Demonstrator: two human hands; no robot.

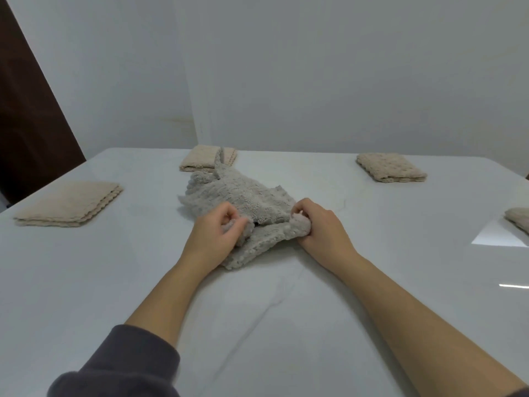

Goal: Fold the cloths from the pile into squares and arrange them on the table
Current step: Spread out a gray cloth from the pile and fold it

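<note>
Where curled fingers (226,210) of the left hand (216,234) and right hand (322,224) pinch its bunched edge, the soft grey fleece cloth (253,250) touches the front of the crumpled grey pile (237,190). Expect light, limp fabric; grip the corners.

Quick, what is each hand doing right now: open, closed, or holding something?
Left hand: fingers curled, gripping the grey cloth at its near edge.
Right hand: fingers curled, pinching a bunched corner of the same grey cloth.
</note>
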